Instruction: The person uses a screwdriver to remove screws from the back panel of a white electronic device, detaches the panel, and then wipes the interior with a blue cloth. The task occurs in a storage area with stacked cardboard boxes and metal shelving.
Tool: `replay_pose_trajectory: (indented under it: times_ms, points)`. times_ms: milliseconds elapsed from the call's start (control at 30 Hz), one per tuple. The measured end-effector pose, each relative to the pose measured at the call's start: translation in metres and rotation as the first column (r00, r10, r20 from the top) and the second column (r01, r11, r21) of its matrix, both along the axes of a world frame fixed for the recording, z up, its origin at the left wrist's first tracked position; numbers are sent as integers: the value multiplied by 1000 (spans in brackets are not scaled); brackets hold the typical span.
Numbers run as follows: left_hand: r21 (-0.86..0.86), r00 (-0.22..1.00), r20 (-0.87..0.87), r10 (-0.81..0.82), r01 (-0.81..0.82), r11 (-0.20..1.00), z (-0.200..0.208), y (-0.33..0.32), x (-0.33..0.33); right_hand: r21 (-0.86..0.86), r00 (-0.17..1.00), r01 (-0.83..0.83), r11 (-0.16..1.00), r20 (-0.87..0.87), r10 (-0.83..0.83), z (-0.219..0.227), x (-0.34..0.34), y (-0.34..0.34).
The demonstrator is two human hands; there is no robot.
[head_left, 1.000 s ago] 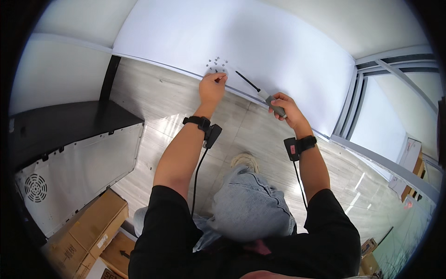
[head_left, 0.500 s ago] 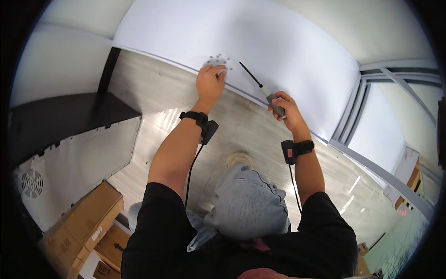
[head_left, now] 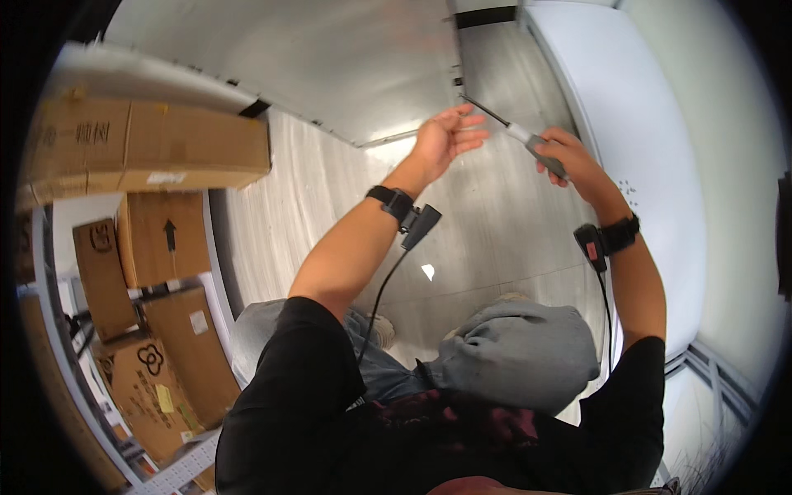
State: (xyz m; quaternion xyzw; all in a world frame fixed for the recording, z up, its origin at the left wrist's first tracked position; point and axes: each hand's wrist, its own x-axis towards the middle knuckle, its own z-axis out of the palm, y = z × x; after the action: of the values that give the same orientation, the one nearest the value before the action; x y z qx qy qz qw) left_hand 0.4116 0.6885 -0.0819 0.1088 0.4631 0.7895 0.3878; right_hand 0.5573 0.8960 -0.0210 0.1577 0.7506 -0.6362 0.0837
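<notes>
My right hand (head_left: pixel 569 157) grips a grey-handled screwdriver (head_left: pixel 543 152) with a long dark shaft, its tip pointing up and left. Close to that tip is my left hand (head_left: pixel 445 142), palm turned up. Its thumb and forefinger come together near the tip while the other fingers stretch out; anything between them is too small to make out. Just beyond both hands stands a large grey metal panel (head_left: pixel 330 66), its near corner by the screwdriver tip. Several small dark bits, like screws (head_left: pixel 629 190), lie on the white table (head_left: pixel 635 91) at my right.
Cardboard boxes (head_left: pixel 177 144) fill the left side, some on a metal rack (head_left: pixel 70 363). Below me is a pale wood-look floor (head_left: pixel 305 206) with a small white scrap (head_left: pixel 427 271). Cables (head_left: pixel 375 309) trail from the black devices strapped to my wrists.
My view has swung left from the table to the metal panel. My left hand has left the small bits on the table and come near the screwdriver's tip. My right hand still holds the screwdriver.
</notes>
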Motion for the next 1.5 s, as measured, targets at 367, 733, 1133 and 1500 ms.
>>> replay_pose_trajectory:
  times_ms: [367,733,1133,1500]
  points:
    - [-169,921,181,345,-316,934,-35,-157,-83,0,909,-281,960,322,266,1,-98,-180]
    - [-402,978,101,184,-129,907,-78,-184,-124,-473,948,204,857,315,-52,-136,-92,-264]
    - [-395,997,22,76,-61,916,-86,-181,-141,-648,923,384,658,255,-288,-156,-96,-302]
    - [-419,987,1,163,-148,896,-87,-176,-136,-778,928,370,508,278,-250,-160,-98,-295]
